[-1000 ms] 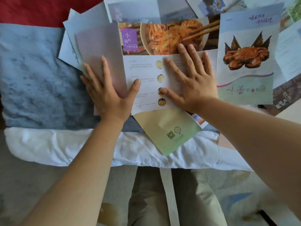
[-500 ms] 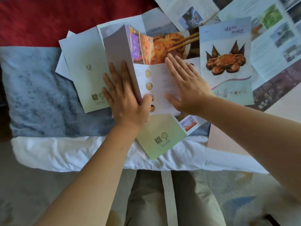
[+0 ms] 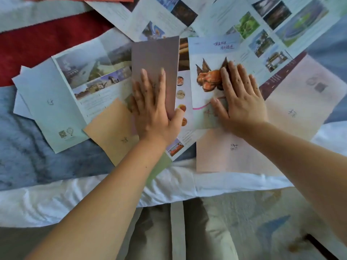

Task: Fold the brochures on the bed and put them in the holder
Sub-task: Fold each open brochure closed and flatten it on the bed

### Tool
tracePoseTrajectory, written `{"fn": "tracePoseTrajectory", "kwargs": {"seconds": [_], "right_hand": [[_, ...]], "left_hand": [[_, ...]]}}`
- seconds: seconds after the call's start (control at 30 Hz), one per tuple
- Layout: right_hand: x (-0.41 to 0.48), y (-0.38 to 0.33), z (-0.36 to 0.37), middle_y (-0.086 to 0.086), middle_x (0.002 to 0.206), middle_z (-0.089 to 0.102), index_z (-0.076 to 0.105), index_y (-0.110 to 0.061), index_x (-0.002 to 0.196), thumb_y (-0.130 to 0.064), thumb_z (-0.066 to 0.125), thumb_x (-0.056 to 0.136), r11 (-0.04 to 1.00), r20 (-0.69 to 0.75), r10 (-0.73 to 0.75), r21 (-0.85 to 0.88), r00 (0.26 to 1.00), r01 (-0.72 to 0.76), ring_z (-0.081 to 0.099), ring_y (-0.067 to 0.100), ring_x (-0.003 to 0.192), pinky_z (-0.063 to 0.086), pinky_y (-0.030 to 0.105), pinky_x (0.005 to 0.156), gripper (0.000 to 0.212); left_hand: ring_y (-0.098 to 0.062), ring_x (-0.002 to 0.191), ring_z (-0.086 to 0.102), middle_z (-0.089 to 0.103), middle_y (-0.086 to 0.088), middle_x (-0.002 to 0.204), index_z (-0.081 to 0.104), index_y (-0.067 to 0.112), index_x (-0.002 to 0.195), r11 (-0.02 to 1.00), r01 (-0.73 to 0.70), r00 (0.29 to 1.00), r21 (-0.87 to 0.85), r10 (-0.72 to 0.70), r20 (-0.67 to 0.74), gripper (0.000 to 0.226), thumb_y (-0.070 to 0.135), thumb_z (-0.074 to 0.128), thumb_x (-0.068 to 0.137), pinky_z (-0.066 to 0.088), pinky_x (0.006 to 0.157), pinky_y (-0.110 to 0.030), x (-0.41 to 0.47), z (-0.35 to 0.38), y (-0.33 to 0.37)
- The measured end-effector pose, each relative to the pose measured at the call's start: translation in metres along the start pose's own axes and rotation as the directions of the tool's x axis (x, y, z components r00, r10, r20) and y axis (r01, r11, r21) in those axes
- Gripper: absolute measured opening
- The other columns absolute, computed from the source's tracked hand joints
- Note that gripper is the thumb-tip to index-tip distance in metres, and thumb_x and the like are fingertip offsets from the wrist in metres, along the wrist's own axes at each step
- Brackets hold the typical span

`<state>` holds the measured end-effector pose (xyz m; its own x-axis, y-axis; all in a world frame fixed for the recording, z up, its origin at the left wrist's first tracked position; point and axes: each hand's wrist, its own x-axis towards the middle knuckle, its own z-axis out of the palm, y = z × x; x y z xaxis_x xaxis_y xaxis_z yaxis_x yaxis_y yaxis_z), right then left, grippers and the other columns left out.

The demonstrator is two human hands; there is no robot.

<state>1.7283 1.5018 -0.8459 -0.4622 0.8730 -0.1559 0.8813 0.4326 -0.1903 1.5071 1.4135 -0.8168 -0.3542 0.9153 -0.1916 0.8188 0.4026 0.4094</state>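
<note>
While flattening the mauve brochure flap (image 3: pixel 155 55) under the flat left hand (image 3: pixel 150 109), pressing the spread, straight-fingered right hand (image 3: pixel 242 102) on the crab panel (image 3: pixel 204 53) lying lengthwise just right of that flap.

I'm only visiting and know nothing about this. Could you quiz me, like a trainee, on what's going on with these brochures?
1. True or false: the left hand lies flat on a plain mauve panel.
2. The right hand presses on a brochure that pictures: A a crab; B a bicycle; C a clock.
3. Fill in: the fingers of both hands are ___ (straight or curled).
Key: 1 true; 2 A; 3 straight.
</note>
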Motion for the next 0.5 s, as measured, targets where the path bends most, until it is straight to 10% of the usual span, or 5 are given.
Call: {"fn": "tracePoseTrajectory", "kwargs": {"seconds": [0.5], "right_hand": [[-0.004,0.001,0.020,0.007,0.173,0.008,0.010,-0.014,0.166,-0.059,0.024,0.107,1.000,-0.164,-0.010,-0.011,0.986,0.008,0.005,0.024,0.160,0.007,0.046,0.130,0.075]], "left_hand": [[-0.033,0.159,0.000,0.001,-0.005,0.173,0.007,0.040,0.163,0.937,0.032,0.999,0.348,-0.023,-0.029,0.072,0.066,0.024,0.098,0.009,0.124,-0.059,0.009,0.044,0.019]]}}
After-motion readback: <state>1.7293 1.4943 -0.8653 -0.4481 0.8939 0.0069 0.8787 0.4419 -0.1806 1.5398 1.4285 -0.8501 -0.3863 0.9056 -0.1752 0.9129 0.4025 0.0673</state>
